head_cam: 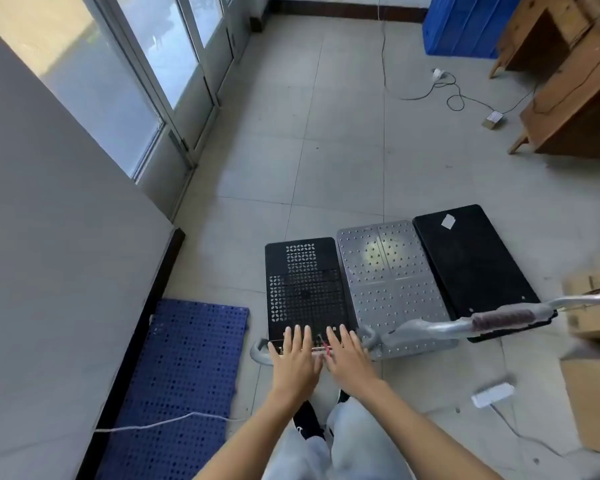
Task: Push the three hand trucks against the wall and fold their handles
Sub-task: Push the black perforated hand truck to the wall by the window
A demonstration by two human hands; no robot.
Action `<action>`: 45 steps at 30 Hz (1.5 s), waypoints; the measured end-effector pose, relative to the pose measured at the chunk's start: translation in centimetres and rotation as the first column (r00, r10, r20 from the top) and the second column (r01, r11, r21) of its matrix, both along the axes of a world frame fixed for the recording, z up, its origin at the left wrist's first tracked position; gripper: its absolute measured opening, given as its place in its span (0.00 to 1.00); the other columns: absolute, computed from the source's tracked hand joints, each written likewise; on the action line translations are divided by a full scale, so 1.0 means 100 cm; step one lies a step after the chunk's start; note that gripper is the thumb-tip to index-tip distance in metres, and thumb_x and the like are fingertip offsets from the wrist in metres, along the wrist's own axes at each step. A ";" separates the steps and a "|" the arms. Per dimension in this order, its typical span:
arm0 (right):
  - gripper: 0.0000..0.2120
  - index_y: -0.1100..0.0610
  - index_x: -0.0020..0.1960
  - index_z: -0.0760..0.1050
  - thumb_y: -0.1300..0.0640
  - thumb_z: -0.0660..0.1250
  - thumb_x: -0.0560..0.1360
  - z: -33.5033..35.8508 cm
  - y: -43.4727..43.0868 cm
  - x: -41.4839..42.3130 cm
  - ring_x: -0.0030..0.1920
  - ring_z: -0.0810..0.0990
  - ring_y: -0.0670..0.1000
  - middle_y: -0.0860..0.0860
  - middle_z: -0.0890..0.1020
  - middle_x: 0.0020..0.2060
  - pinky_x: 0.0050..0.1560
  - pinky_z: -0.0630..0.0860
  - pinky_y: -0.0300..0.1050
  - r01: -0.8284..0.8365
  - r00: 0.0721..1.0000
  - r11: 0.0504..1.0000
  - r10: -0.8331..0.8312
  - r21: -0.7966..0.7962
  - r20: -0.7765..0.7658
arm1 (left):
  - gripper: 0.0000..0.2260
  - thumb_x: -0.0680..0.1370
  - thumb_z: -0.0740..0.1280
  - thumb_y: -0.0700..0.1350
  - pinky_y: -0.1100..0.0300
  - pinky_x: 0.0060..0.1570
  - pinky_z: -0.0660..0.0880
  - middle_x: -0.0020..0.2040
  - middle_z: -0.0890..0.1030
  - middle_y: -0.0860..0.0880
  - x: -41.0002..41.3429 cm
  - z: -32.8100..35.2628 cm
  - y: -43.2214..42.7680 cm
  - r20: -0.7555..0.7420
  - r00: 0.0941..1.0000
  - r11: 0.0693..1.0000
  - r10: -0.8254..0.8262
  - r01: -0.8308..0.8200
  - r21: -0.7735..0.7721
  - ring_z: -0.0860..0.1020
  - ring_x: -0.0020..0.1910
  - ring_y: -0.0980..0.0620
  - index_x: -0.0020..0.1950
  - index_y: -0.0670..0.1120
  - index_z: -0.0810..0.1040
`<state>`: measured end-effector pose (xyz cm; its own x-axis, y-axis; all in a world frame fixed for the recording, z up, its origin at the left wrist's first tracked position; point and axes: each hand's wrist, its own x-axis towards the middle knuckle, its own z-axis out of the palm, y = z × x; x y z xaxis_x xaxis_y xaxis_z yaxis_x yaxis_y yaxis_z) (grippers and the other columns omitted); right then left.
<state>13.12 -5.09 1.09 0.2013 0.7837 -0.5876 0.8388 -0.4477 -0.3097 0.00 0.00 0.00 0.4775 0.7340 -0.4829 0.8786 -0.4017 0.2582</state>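
Both hands, left hand [293, 355] and right hand [349, 353], rest flat with fingers spread, gripping nothing, on the handle [262, 351] of the perforated black cart [305, 289] beside two others.

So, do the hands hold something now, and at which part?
Nothing is gripped. Both the left hand and the right hand lie flat, fingers spread, on the near end of the black perforated hand truck, over its handle bar.

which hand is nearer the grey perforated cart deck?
Right. The right hand rests on the black cart's handle end, beside the grey perforated deck. The left hand lies flat further left, on the far side of the right hand.
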 end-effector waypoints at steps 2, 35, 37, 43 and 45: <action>0.28 0.49 0.79 0.47 0.47 0.54 0.83 -0.008 -0.008 0.003 0.79 0.47 0.59 0.55 0.49 0.79 0.75 0.54 0.64 -0.061 0.998 0.997 0.061 -0.054 -0.001 | 0.27 0.84 0.49 0.55 0.35 0.75 0.49 0.81 0.48 0.47 0.000 -0.009 -0.008 -0.040 0.998 0.995 -0.041 0.037 -0.091 0.44 0.80 0.46 0.80 0.48 0.46; 0.21 0.46 0.75 0.61 0.52 0.57 0.83 -0.030 0.267 0.110 0.78 0.54 0.54 0.49 0.63 0.76 0.71 0.59 0.70 -0.059 0.998 0.998 0.059 -0.010 -0.002 | 0.19 0.81 0.57 0.54 0.47 0.65 0.66 0.65 0.75 0.50 0.094 -0.010 0.279 -0.055 0.997 0.995 0.045 -0.050 -0.086 0.68 0.69 0.47 0.71 0.51 0.69; 0.21 0.46 0.75 0.61 0.52 0.56 0.83 -0.029 0.293 0.113 0.78 0.54 0.55 0.50 0.63 0.76 0.71 0.59 0.71 -0.057 0.998 0.998 0.057 -0.016 -0.009 | 0.19 0.82 0.56 0.53 0.47 0.64 0.67 0.66 0.74 0.49 0.098 -0.010 0.305 -0.064 0.998 0.997 0.018 -0.023 -0.074 0.68 0.68 0.47 0.72 0.51 0.67; 0.21 0.46 0.74 0.62 0.53 0.58 0.82 -0.028 0.369 0.129 0.77 0.56 0.55 0.51 0.67 0.72 0.69 0.63 0.70 -0.041 0.999 0.999 0.041 -0.001 -0.007 | 0.22 0.83 0.54 0.50 0.44 0.66 0.66 0.72 0.68 0.45 0.111 -0.014 0.376 -0.115 0.991 0.997 -0.067 0.063 -0.032 0.63 0.73 0.44 0.77 0.49 0.59; 0.21 0.47 0.75 0.61 0.53 0.58 0.82 -0.030 0.393 0.136 0.77 0.56 0.56 0.51 0.66 0.73 0.69 0.62 0.71 -0.041 0.999 0.999 0.041 0.008 -0.003 | 0.23 0.83 0.54 0.49 0.44 0.67 0.65 0.74 0.66 0.45 0.118 -0.016 0.400 -0.114 0.991 0.997 -0.073 0.071 -0.022 0.62 0.74 0.43 0.77 0.48 0.58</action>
<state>26.75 34.18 -1.90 0.1675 0.7958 -0.5819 0.8553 -0.4109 -0.3157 11.80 39.98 -1.61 0.4692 0.6908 -0.5501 0.8719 -0.4611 0.1647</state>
